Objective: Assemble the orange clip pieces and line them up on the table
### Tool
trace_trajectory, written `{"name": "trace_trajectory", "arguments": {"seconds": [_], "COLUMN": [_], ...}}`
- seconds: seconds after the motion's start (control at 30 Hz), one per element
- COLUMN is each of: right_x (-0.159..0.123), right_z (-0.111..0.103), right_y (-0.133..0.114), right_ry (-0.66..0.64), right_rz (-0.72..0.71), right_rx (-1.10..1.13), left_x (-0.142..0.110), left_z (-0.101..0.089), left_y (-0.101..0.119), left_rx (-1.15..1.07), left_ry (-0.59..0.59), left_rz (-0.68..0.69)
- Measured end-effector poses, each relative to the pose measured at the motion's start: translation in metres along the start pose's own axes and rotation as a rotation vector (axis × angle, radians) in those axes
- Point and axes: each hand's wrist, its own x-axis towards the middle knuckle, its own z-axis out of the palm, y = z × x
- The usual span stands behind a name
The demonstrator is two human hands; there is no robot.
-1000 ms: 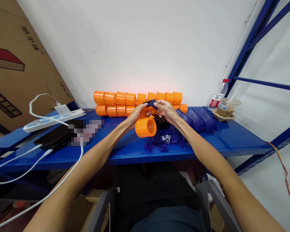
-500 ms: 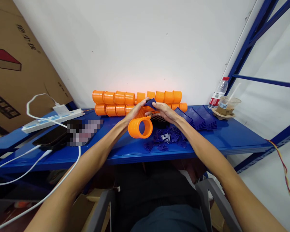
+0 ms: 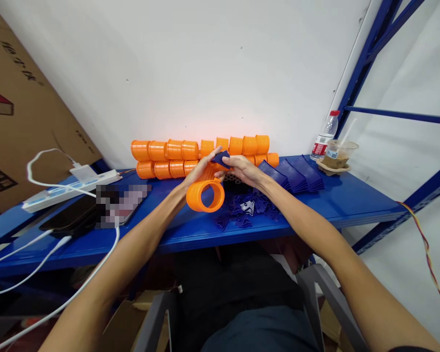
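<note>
My left hand (image 3: 200, 170) grips an orange plastic cup (image 3: 204, 195), tilted so its open mouth faces me. A small dark blue flat piece (image 3: 220, 159) is pinched between the fingertips of both hands just above the cup. My right hand (image 3: 242, 169) holds that piece from the right. Below my right hand lies a heap of small dark blue pieces (image 3: 247, 209) on the blue shelf (image 3: 315, 208). Behind my hands, two rows of orange cups (image 3: 168, 156) lie on their sides against the wall.
Stacks of flat dark blue sheets (image 3: 297, 175) lie right of my hands. A water bottle (image 3: 324, 136) and an iced drink cup (image 3: 337, 154) stand at the far right. On the left lie a white power strip (image 3: 64, 188), white cables (image 3: 47, 254) and a black phone (image 3: 71, 217).
The orange cup has turned so its mouth faces me more fully and moved a little left. Both hands stay together on the blue piece. The camera has shifted slightly.
</note>
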Motion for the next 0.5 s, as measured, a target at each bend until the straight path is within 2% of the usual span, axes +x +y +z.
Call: {"name": "trace_trajectory", "arguments": {"seconds": [0.27, 0.5], "right_x": [0.0013, 0.0011], "right_z": [0.0037, 0.0061], "right_y": [0.0001, 0.0034], "right_ry": [0.014, 0.004], "right_rz": [-0.023, -0.012], "right_rx": [-0.009, 0.024], "left_x": [-0.0041, -0.0032], "left_z": [0.0079, 0.0043], "left_y": [0.0026, 0.0018], "left_rx": [0.017, 0.041], "left_ry": [0.048, 0.049], "left_rz": [-0.037, -0.026]}}
